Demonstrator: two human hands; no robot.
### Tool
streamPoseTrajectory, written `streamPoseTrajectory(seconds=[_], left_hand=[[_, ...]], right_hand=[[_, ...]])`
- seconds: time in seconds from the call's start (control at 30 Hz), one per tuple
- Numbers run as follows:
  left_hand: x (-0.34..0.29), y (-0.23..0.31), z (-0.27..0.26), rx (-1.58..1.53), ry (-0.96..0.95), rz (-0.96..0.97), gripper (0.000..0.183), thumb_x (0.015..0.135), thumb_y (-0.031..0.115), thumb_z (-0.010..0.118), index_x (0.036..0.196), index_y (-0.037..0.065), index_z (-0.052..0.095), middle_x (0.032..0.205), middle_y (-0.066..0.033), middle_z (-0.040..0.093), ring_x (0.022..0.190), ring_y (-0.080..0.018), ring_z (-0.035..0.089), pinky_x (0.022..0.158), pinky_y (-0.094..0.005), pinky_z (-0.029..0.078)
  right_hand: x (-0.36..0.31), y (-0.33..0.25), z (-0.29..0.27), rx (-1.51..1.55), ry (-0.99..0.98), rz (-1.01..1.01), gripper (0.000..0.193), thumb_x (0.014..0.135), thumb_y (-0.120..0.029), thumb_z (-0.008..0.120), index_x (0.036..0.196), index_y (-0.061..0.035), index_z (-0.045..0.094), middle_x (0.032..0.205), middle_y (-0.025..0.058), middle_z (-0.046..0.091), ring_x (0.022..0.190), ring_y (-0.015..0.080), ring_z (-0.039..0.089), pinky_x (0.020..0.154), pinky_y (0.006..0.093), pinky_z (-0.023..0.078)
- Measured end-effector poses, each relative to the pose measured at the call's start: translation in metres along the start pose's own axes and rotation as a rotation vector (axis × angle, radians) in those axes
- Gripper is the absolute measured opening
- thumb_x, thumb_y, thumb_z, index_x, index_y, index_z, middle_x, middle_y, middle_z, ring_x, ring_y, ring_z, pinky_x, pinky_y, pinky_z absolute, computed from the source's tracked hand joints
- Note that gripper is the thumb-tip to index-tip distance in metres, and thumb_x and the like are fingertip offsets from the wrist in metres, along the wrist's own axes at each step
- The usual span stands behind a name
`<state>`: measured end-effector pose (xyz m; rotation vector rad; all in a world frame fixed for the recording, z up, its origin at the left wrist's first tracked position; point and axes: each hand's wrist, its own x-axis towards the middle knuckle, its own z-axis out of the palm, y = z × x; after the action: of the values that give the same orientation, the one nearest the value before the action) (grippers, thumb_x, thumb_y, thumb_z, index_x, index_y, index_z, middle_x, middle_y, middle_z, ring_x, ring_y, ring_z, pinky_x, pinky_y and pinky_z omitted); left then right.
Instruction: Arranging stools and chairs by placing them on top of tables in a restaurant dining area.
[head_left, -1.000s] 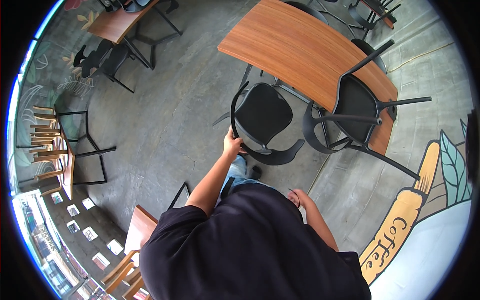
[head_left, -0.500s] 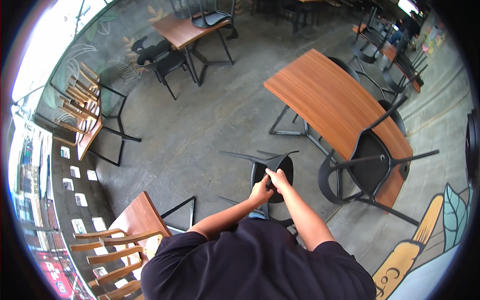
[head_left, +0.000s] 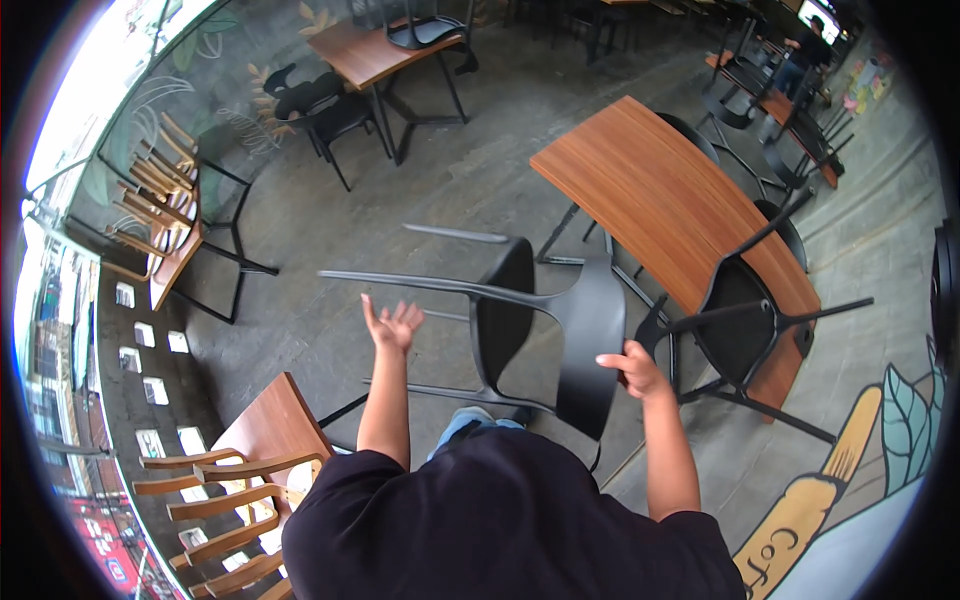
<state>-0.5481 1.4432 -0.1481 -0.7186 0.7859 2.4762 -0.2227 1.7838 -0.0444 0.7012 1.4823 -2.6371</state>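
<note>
A black chair (head_left: 590, 330) is tipped on its side in front of me, its backrest to the right and its legs reaching left. My right hand (head_left: 640, 369) grips the right edge of the backrest, thumb on the near face. With fingers spread, my left hand (head_left: 392, 322) is apart from the chair, just below one of its long legs (head_left: 385, 278). The black seat (head_left: 503, 310) stands nearly upright between backrest and legs.
A long brown wooden table (head_left: 640, 180) stands ahead to the right, an upturned black chair (head_left: 735, 325) on its near end. Upturned wooden chairs lie on a table (head_left: 270, 420) at lower left and another (head_left: 175, 265) farther off. A person (head_left: 805, 55) is at far right.
The chair has been lifted and tipped sideways, nearer to me. My hands were together on its backrest; the left has let go and moved left, while the right has shifted right with the backrest.
</note>
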Motion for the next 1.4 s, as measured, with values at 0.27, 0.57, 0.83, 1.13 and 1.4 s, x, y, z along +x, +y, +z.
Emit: streamPoseTrajectory(seconds=[0.27,0.57,0.83,1.13,1.4], left_hand=[[-0.065,-0.029,0.133,0.068,-0.473,0.084,0.049,0.091,0.038,0.054,0.054,0.014,0.033,0.044,0.0032,0.024,0.039,-0.0103,0.025,0.043,-0.0277,0.023],[-0.130,-0.155,0.222,0.564,-0.741,0.016,0.041,0.084,0.006,0.054,0.049,0.011,0.031,0.044,0.0000,0.029,0.037,-0.0114,0.026,0.039,-0.0283,0.023],[-0.129,-0.195,0.246,0.937,-1.277,0.063,0.022,0.087,0.011,0.060,0.069,0.007,0.048,0.063,0.0005,0.046,0.055,-0.0096,0.042,0.048,-0.0269,0.034],[-0.102,-0.195,0.308,1.014,-1.988,0.143,0.039,0.078,0.013,0.067,0.109,-0.002,0.051,0.099,-0.0184,0.056,0.096,-0.0332,0.057,0.082,-0.0408,0.047],[0.004,-0.029,0.341,1.164,-1.579,0.975,0.025,0.080,0.000,0.063,0.103,0.000,0.052,0.102,-0.0189,0.062,0.081,-0.0278,0.063,0.079,-0.0362,0.049]], right_hand=[[-0.066,0.179,-0.084,-0.085,0.360,0.383,0.044,0.076,-0.023,0.077,0.112,-0.0058,0.058,0.104,0.0085,0.065,0.090,0.0235,0.063,0.075,0.0382,0.050],[-0.005,0.094,0.036,-0.659,0.995,-0.431,0.042,0.082,-0.022,0.068,0.117,-0.0040,0.053,0.115,0.0145,0.056,0.108,0.0278,0.053,0.086,0.0392,0.044],[0.038,-0.180,0.156,-0.744,0.251,-0.848,0.058,0.079,-0.023,0.076,0.125,-0.0044,0.046,0.104,0.0091,0.060,0.085,0.0158,0.058,0.077,0.0269,0.045],[0.059,-0.187,0.148,-0.821,1.045,-1.194,0.038,0.083,-0.006,0.065,0.053,-0.0062,0.041,0.045,-0.0023,0.038,0.038,0.0045,0.032,0.038,0.0242,0.021],[0.051,-0.161,0.081,-0.120,1.295,-1.017,0.046,0.090,-0.009,0.056,0.049,-0.0101,0.034,0.042,-0.0018,0.034,0.034,0.0067,0.030,0.035,0.0248,0.022]])
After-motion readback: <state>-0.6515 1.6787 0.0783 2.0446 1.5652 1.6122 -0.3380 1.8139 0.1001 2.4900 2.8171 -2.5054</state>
